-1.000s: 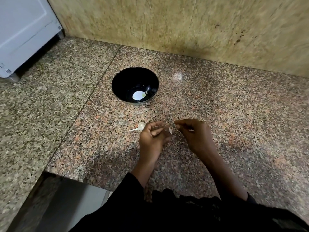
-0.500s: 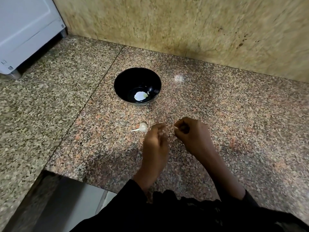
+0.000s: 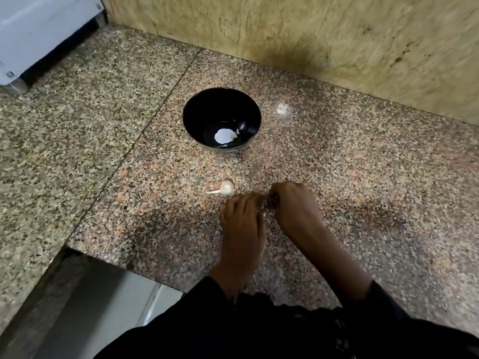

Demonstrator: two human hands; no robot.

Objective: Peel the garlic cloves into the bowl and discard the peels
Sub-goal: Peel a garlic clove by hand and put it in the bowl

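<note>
Whatever the left hand (image 3: pixel 242 216) and right hand (image 3: pixel 293 206) are pinching between them, just beside the garlic bulb (image 3: pixel 226 188), is staying hidden behind curled fingers. The frame's top-left corner is cutting off a white appliance (image 3: pixel 39 29).

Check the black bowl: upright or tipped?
Upright. The black bowl sits on its base on the granite counter, opening facing up, a light glare visible at its bottom.

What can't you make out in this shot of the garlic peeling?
- Head view: whatever the left hand and right hand work on is hidden by their fingers.
- Pale patch in the black bowl: clove or glare, cannot tell.
- White appliance, top left: cut off by the frame edge.
- Garlic head: cloves too small to count.
</note>
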